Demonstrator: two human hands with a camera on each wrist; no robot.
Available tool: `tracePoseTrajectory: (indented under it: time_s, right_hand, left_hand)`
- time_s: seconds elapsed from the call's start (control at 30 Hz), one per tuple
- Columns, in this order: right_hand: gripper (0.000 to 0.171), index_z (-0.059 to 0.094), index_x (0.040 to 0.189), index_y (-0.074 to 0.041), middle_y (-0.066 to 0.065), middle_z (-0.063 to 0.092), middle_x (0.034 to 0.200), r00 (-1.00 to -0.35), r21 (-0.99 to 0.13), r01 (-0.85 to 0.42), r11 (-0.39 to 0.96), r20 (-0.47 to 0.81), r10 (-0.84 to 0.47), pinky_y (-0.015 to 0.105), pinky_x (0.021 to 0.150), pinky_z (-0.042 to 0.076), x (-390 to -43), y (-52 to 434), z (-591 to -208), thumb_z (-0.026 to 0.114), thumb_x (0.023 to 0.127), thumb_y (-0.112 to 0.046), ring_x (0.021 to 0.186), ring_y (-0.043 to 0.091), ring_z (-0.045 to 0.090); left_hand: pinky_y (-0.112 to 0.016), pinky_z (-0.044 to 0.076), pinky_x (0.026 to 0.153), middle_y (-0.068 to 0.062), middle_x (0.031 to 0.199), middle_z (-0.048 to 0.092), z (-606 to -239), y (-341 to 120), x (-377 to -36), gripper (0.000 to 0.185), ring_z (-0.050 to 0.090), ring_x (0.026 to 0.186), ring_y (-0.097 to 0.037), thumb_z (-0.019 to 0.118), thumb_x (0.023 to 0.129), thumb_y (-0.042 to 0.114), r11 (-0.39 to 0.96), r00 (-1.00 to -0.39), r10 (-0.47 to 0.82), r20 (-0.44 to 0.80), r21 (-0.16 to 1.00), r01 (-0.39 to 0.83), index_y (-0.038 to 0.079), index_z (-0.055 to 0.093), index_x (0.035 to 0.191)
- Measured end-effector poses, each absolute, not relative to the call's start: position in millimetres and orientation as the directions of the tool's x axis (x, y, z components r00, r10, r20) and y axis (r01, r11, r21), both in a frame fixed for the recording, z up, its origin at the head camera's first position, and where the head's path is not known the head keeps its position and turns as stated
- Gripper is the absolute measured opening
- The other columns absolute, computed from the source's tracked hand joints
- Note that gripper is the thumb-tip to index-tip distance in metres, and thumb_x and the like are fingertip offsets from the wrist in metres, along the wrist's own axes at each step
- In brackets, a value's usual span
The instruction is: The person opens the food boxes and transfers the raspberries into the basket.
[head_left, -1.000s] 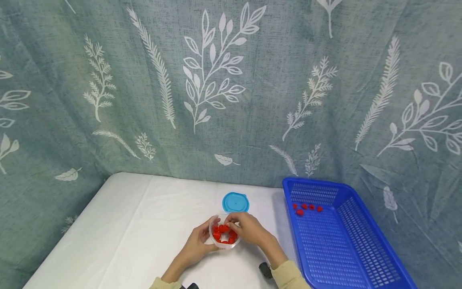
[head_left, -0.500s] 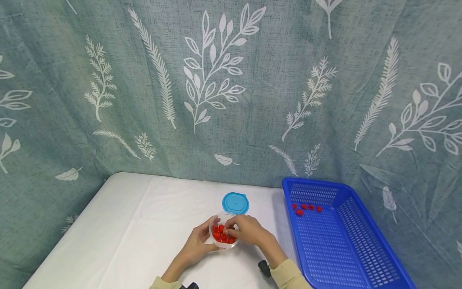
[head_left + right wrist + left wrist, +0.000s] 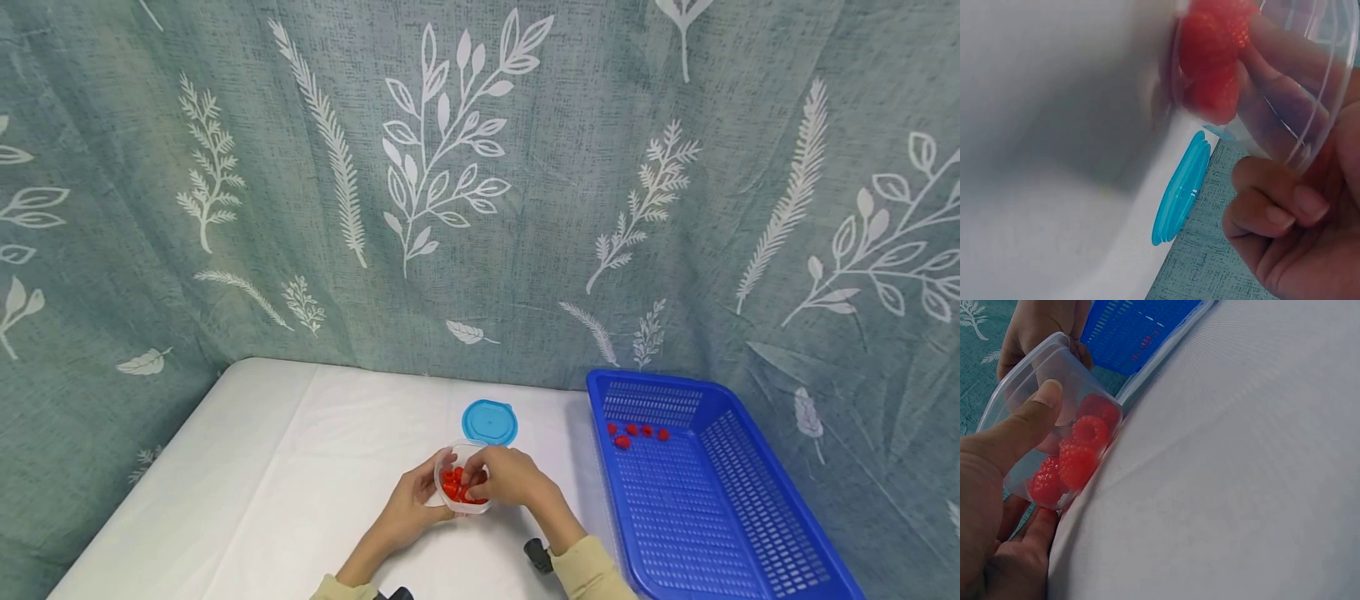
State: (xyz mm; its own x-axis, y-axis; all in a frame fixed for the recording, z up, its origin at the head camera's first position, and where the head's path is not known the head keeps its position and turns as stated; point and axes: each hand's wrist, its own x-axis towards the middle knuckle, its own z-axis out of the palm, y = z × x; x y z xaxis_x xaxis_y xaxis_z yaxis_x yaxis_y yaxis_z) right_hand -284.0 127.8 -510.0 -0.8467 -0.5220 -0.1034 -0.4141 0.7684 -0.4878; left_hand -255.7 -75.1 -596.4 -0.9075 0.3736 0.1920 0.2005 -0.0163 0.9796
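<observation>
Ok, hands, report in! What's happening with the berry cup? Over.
Left hand grips the clear cup. Right hand fingers dip in among the raspberries. Blue lid lies behind, off the cup. Nothing in the way.

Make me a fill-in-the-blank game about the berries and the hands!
The left hand holds a clear ___ of raspberries.
The right hand reaches ___ the cup.
The round lid on the table is ___.
A few berries lie in the blue ___.

Missing words: cup, into, blue, basket
</observation>
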Motion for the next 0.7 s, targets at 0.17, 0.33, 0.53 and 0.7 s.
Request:
tracePoseTrajectory:
  time_s: [0.17, 0.33, 0.53, 0.7]
  right_hand:
    - [0.016, 0.072, 0.077, -0.023, -0.016, 0.062, 0.071, -0.860, -0.518, -0.400, 0.756, -0.073, -0.505, 0.025, 0.061, 0.042, -286.6, 127.1, -514.2, 0.087, 0.080, -0.020, 0.067, 0.004, 0.052]
    - [0.016, 0.073, 0.076, -0.022, -0.016, 0.065, 0.069, -0.875, -0.550, -0.382, 0.742, -0.041, -0.481, 0.024, 0.059, 0.044, -288.1, 123.4, -517.5, 0.089, 0.077, -0.021, 0.065, 0.003, 0.053]
    - [0.011, 0.078, 0.078, -0.021, -0.015, 0.066, 0.067, -0.871, -0.530, -0.392, 0.752, -0.049, -0.488, 0.022, 0.057, 0.044, -287.8, 121.3, -518.2, 0.089, 0.077, -0.018, 0.064, 0.001, 0.053]
    - [0.012, 0.075, 0.079, -0.021, -0.015, 0.065, 0.071, -0.858, -0.522, -0.412, 0.747, -0.054, -0.511, 0.022, 0.057, 0.042, -287.9, 124.0, -517.1, 0.087, 0.080, -0.022, 0.065, 0.002, 0.051]
  left_hand:
    - [-0.030, 0.036, 0.119, -0.022, 0.156, 0.044, -595.8, -75.2, -255.6, 0.093, 0.039, 0.147, -0.035, 0.085, 0.081, 0.008, -0.002, -0.910, 0.365, 0.194, 0.978, 0.208, 0.004, 0.033, 0.158]
    - [-0.030, 0.035, 0.119, -0.022, 0.156, 0.043, -595.4, -77.5, -256.4, 0.093, 0.038, 0.148, -0.035, 0.085, 0.081, 0.009, -0.013, -0.912, 0.360, 0.199, 0.978, 0.208, 0.001, 0.032, 0.158]
    - [-0.028, 0.034, 0.119, -0.023, 0.157, 0.041, -596.6, -77.8, -257.1, 0.093, 0.036, 0.149, -0.035, 0.085, 0.082, 0.006, -0.040, -0.908, 0.373, 0.192, 0.981, 0.191, 0.003, 0.031, 0.158]
    - [-0.028, 0.034, 0.119, -0.024, 0.157, 0.042, -595.1, -77.4, -256.0, 0.094, 0.037, 0.148, -0.035, 0.085, 0.082, 0.008, -0.028, -0.908, 0.372, 0.195, 0.980, 0.199, 0.004, 0.031, 0.159]
